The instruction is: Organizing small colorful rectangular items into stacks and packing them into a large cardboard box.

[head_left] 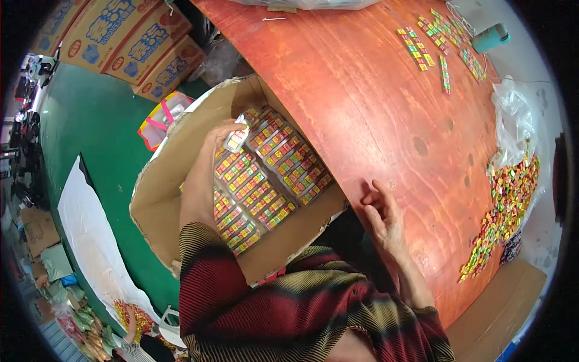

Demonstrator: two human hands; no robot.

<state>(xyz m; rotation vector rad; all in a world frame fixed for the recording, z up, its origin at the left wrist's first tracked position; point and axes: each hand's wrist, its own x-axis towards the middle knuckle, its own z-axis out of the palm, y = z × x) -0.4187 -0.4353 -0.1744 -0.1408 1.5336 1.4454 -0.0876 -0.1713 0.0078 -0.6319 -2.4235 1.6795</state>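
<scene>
Pack (237,141) pinched in left hand (225,129) near far corner of carton (166,190), with right hand (384,216) half-curled, seemingly bare, over left edge of table (410,120), apparently mid-packing and probably calling for a flat, square set-down among the rows (248,184).

Table (374,120): wood, stained red, and what a smooth face, knots and grain showing through a soft sheen!
Held pack (236,140): clear plastic, slick, flashing bright glare right now.
Packs (288,151): more glossy see-through plastic, row upon row.
Carton (160,214): brown cardboard, matt, and look at that rough, ragged rim.
Shirt (241,295): cloth, finely ribbed, dull rather than shiny.
Bag (514,117): thin clear plastic, all crumples and bright creases.
Pile (503,205): small shiny pieces, plastic or foil, can't tell.
Floor (120,169): smooth green, faint gloss.
Boxes (136,51): printed cardboard, flat and smooth.
</scene>
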